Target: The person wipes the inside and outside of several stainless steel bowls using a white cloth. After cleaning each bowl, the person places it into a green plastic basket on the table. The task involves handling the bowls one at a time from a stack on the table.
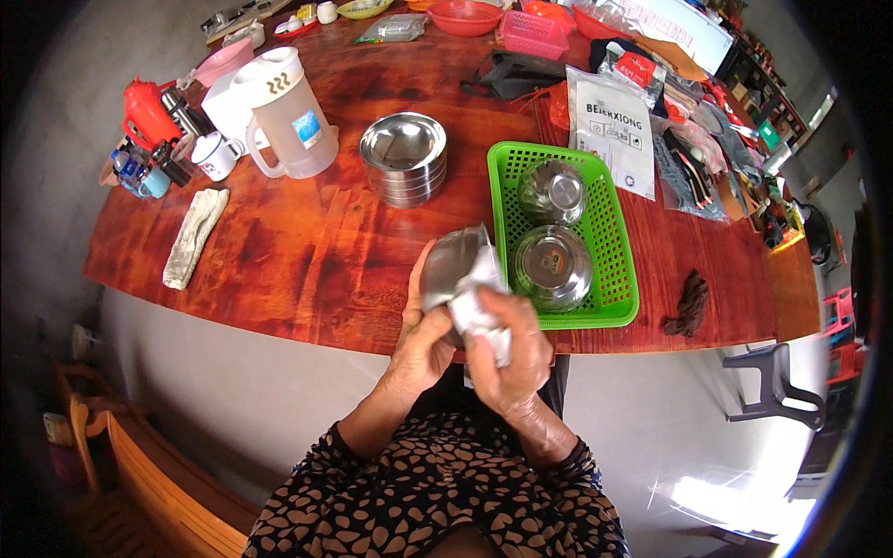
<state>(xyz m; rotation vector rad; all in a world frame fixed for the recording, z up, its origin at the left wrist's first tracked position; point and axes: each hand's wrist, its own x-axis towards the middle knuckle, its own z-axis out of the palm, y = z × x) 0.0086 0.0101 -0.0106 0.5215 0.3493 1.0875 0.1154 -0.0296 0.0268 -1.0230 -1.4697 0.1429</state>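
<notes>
A shiny metal bowl (450, 267) is tilted on its side over the table's front edge, and my left hand (419, 353) is closed around it from below. My right hand (517, 361), slightly blurred, grips a white cloth (482, 302) pressed against the bowl's side. Just right of my hands stands a green perforated basket (621, 307) with two metal bowls inside, a smaller one (553, 193) at the back and a larger one (552, 268) in front, both bottom up. Farther back on the left is a stack of metal bowls (406, 167), facing up.
On the reddish wooden table (270, 251), a lidded plastic pitcher (298, 121), an enamel mug (216, 156) and a red kettle (149, 112) stand left. A folded cloth (195, 237) lies near them. Rightward are a white plastic bag (609, 130), piled clothes and a dark rag (688, 304).
</notes>
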